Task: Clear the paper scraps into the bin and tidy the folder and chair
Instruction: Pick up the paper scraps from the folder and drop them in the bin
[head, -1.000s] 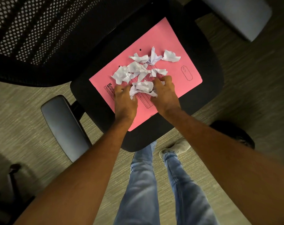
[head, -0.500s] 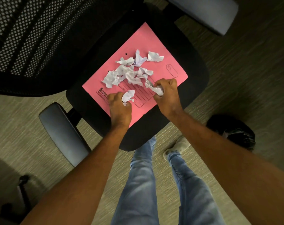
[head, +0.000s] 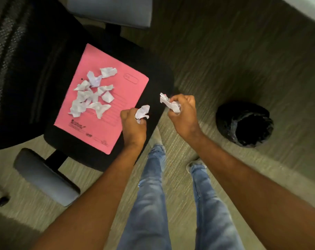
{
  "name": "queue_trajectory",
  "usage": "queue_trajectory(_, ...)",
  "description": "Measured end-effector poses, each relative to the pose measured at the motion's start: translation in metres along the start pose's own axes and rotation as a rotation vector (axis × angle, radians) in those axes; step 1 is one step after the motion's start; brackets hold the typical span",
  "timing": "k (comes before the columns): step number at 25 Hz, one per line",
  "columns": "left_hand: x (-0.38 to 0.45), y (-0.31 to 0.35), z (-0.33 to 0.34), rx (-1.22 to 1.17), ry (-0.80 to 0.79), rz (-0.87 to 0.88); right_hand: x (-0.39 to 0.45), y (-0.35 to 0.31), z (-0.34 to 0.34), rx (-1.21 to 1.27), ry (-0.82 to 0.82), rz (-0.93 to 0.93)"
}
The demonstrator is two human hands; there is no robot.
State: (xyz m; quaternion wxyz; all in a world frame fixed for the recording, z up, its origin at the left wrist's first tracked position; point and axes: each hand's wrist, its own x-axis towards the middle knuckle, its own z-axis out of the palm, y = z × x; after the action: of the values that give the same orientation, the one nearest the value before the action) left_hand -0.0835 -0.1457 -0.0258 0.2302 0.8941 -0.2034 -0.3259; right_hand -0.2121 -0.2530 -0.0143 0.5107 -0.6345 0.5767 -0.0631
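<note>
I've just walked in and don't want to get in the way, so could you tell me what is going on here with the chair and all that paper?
A person is clearing crumpled paper scraps off a pink folder lying on the black chair seat. The left hand and the right hand each hold a scrap, away from the pile. The rest of the scraps lie on the folder. A black lined bin stands on the carpet to the right, nothing dropped in yet.

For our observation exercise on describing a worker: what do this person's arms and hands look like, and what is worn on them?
Both forearms are bare, with no sleeves in view. The left hand and right hand wear no gloves, and no watch, bracelet or ring shows, though the frame is slightly blurred.
</note>
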Motion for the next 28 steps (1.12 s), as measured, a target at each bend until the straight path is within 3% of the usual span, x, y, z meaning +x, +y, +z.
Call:
queue_trajectory(8, -0.074, 0.106, 0.164, 0.146, -0.188, 0.223, -0.036, 0.169, -0.166, 0.105, 0.297, 0.229)
queue_trajectory(13, -0.121, 0.149, 0.282, 0.215, -0.329, 0.292, -0.057, 0.292, -0.234, 0.136, 0.409, 0.44)
queue_trajectory(19, -0.14, 0.159, 0.409, 0.321, -0.49, 0.233, -0.041, 0.406, -0.257, 0.183, 0.425, 0.596)
queue_trajectory(28, -0.111, 0.141, 0.534, 0.296, -0.621, 0.01, 0.017, 0.502, -0.256, 0.319, 0.397, 0.747)
